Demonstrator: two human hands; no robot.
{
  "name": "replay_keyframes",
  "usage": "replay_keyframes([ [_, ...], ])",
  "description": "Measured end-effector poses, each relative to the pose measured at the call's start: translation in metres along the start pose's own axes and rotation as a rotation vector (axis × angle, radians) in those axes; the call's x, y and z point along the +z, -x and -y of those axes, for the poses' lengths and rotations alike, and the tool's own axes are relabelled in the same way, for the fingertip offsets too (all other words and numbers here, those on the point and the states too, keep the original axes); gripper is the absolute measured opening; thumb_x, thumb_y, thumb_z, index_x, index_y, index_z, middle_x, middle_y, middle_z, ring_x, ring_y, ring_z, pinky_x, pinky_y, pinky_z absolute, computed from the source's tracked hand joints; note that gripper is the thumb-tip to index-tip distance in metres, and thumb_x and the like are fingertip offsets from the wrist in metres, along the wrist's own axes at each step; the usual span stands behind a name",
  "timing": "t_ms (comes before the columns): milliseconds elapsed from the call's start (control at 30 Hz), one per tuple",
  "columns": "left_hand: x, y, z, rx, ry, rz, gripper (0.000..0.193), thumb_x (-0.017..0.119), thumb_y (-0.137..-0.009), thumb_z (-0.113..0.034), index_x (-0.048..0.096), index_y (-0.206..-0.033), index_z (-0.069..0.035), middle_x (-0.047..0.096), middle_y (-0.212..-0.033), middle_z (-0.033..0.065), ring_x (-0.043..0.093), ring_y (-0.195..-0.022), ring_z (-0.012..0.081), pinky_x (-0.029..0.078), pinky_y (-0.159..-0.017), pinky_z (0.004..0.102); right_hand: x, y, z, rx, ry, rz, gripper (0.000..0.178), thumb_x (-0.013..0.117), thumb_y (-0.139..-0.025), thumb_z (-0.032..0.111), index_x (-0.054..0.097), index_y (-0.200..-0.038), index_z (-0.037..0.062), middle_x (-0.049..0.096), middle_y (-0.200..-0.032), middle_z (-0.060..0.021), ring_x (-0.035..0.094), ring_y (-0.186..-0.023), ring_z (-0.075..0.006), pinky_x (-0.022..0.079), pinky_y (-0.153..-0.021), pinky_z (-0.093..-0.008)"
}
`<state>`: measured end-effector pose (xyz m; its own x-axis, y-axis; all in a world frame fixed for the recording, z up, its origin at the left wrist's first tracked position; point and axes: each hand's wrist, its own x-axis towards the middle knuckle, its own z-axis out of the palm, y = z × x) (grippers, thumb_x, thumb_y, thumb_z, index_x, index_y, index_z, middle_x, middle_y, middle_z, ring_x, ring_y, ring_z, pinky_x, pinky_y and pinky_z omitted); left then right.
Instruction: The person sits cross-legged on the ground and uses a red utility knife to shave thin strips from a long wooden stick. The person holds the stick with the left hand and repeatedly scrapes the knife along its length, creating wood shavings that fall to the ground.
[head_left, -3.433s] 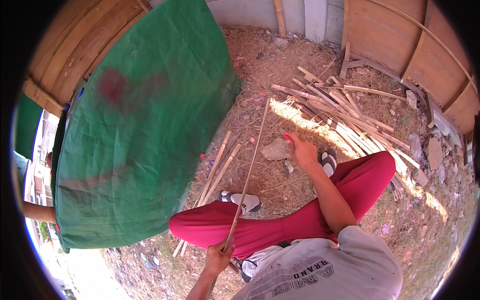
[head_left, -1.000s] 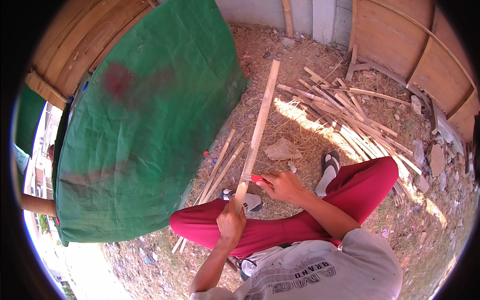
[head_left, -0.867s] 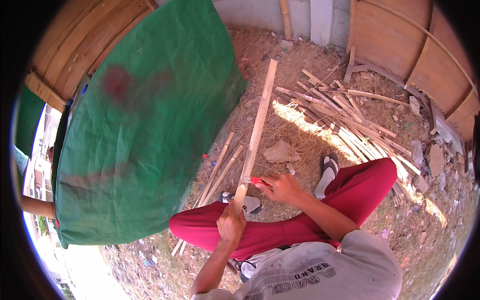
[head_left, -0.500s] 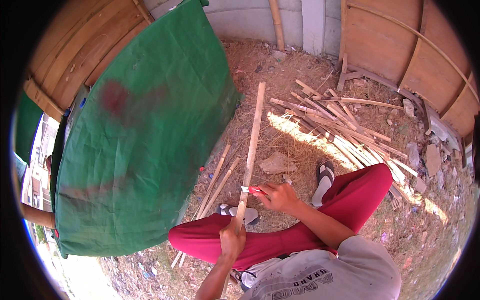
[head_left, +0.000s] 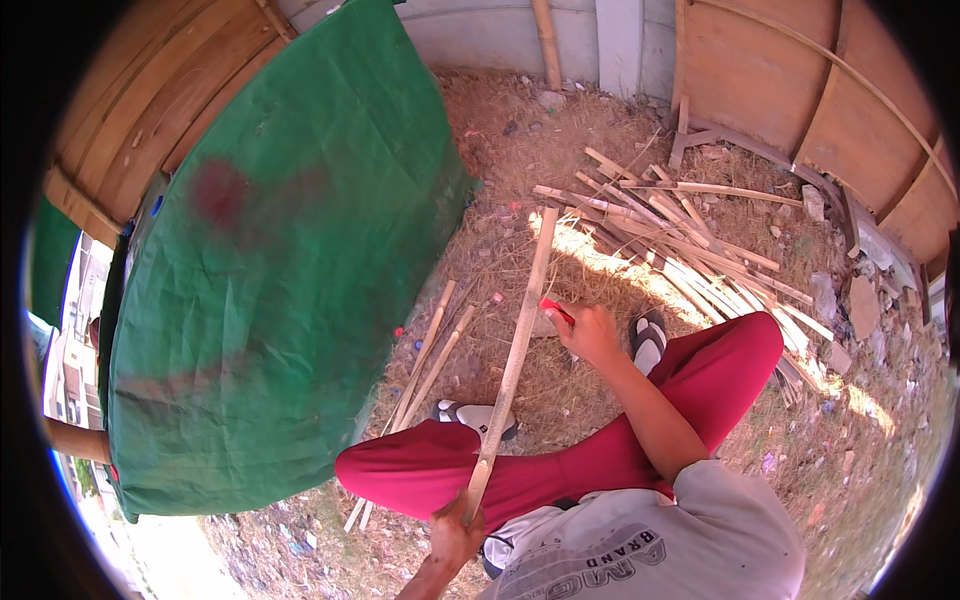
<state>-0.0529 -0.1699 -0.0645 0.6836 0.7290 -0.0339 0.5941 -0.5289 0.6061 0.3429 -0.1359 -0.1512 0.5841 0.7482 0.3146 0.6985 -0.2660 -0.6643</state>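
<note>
A long flat bamboo strip point(head_left: 517, 350) slants up and away over my lap, its far end leaning slightly right. Low down near my waist, my left hand point(head_left: 456, 530) is closed around it. My right hand point(head_left: 590, 334) grips a red utility knife point(head_left: 557, 311), held just right of the strip's upper half. The knife's front end is close to the strip's edge; whether the blade touches it I cannot tell.
Several split bamboo strips point(head_left: 690, 240) lie piled on the ground ahead right, and a few more strips point(head_left: 432, 355) lie left of my foot. A green tarp point(head_left: 270, 300) fills the left side. Wooden panels point(head_left: 770, 80) and rubble point(head_left: 865, 305) stand at the right.
My right hand with the knife has moved farther up along the strip. My left hand has come down nearer my waist, and the strip has shifted nearer and tilts more to the right.
</note>
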Motion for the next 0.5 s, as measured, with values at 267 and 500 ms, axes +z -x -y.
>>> replay_keyframes([
  [267,-0.040,0.050,-0.016,-0.063,-0.115,0.149,0.022,0.070,-0.083,-0.004,0.066,-0.104,0.003,0.060,-0.064,0.0207,0.066,-0.057,0.0346,0.052,-0.056,0.0426,0.013,-0.013,-0.034,0.171,0.083,0.085,0.033,0.068,-0.095,0.040,0.080,-0.110,0.0124,0.068,-0.070,-0.0203,0.067,-0.062,-0.0387,0.055,-0.061,-0.0469],
  [500,-0.036,0.135,0.033,-0.367,-0.252,0.303,0.043,0.046,-0.099,-0.016,0.055,-0.141,-0.017,0.071,-0.101,0.0228,0.071,-0.088,0.0409,0.054,-0.078,0.0522,0.043,-0.021,-0.065,0.347,0.164,0.162,0.041,0.064,-0.097,0.044,0.078,-0.103,0.0066,0.068,-0.073,-0.0256,0.069,-0.072,-0.0439,0.056,-0.069,-0.0514],
])
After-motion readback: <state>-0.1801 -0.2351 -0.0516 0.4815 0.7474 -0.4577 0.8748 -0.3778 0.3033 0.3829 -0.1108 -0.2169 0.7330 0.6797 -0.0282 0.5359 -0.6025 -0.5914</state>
